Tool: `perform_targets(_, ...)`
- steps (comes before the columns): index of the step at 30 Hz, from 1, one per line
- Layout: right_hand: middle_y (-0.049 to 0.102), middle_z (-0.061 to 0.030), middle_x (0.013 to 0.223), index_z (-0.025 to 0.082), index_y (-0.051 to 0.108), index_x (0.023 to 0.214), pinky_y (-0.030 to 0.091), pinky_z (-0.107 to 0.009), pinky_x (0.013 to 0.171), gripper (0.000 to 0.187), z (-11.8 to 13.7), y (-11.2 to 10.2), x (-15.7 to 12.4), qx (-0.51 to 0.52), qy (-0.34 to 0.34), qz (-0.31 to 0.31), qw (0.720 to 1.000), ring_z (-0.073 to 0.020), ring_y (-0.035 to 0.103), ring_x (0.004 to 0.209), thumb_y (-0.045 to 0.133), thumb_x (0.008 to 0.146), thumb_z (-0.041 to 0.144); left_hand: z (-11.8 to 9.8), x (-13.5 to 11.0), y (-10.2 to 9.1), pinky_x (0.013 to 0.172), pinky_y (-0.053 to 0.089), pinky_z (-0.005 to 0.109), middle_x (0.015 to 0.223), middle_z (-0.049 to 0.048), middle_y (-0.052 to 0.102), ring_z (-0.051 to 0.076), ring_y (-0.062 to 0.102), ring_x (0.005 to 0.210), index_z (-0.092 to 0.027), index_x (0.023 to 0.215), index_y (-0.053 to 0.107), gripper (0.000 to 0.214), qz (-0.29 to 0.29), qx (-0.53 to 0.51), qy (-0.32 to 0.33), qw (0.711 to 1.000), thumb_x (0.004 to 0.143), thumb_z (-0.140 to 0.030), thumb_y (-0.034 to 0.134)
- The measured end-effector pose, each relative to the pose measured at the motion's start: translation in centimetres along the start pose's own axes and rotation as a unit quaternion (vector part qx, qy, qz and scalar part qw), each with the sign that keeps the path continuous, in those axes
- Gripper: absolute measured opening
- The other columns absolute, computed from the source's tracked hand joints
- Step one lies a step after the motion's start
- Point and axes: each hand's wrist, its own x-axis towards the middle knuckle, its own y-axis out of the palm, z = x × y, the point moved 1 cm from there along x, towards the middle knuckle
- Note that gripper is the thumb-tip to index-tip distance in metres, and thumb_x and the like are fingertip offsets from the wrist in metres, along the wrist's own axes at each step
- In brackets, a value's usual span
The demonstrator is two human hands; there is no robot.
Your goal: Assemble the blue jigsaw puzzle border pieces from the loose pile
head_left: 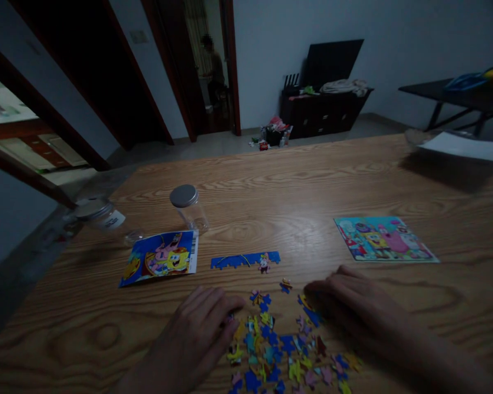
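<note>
A heap of several small coloured jigsaw pieces [277,350] lies on the wooden table [312,186] close to me. My left hand [199,334] rests palm down at the heap's left edge, fingers stretched toward the pieces. My right hand [349,301] lies flat at the heap's upper right, fingertips touching the pieces there. Just beyond the heap sits a short joined strip of blue pieces [246,260]. A single loose piece [286,285] lies between strip and heap.
A cartoon picture card [160,257] lies at the left, a finished cartoon puzzle [384,239] at the right. Two clear jars with metal lids [188,208] [102,219] stand behind the card. White paper [464,146] lies far right. A person stands in the far doorway [213,71].
</note>
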Motion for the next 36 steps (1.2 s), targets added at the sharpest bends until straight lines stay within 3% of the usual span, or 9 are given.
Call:
perform_targets(7,0.073,-0.0044,0.084,0.022,0.052,0.143,0.05,-0.031,0.064,0.04,-0.3,-0.1,-1.1,-0.028,0.048,-0.071,0.996,-0.0201,0.068,0.073,0.041,0.105,0.014,0.1,-0.2,0.1,0.083,0.059,0.037,0.105,0.0039,0.075,0.023,0.073,0.091,-0.027,0.127,0.061,0.026,-0.025,0.013,0.007,1.0,0.107,-0.019,0.047)
perform_targets(13,0.071,-0.0027,0.083,0.023,0.052,0.142,0.054,-0.034,0.07,0.041,-0.8,0.0,-1.3,0.0,0.056,-0.083,0.995,-0.02,0.068,0.071,0.043,0.104,0.012,0.2,-0.1,-0.2,0.082,0.058,0.035,0.103,0.0041,0.076,0.022,0.073,0.089,-0.027,0.125,0.062,0.032,-0.03,0.02,0.018,0.999,0.105,-0.012,0.041)
perform_targets(17,0.072,-0.0033,0.086,0.025,0.051,0.142,0.052,-0.03,0.062,0.04,-0.6,0.0,-1.1,0.008,0.046,-0.087,0.995,-0.0198,0.068,0.072,0.043,0.105,0.013,0.2,0.0,-0.2,0.073,0.057,0.033,0.094,0.0046,0.075,0.022,0.072,0.08,-0.025,0.126,0.06,0.037,-0.042,0.017,0.02,0.999,0.102,-0.008,0.038)
perform_targets(29,0.073,-0.0037,0.092,0.026,0.05,0.141,0.054,-0.031,0.064,0.037,-0.6,0.0,-1.1,-0.006,0.047,-0.068,0.997,-0.0194,0.07,0.075,0.043,0.106,0.015,0.4,-0.7,0.0,0.088,0.058,0.036,0.114,0.0061,0.075,0.023,0.074,0.1,-0.026,0.139,0.05,0.046,-0.048,0.052,-0.009,0.997,0.101,-0.004,0.039)
perform_targets(36,0.075,-0.0062,0.096,0.026,0.054,0.137,0.056,-0.031,0.065,0.035,-0.8,0.2,-1.2,-0.013,0.046,-0.071,0.996,-0.021,0.071,0.079,0.045,0.105,0.016,-0.2,-0.2,-0.5,0.097,0.056,0.041,0.119,0.006,0.074,0.024,0.07,0.106,-0.024,0.137,0.052,0.051,-0.022,0.027,0.03,0.999,0.092,-0.001,0.043)
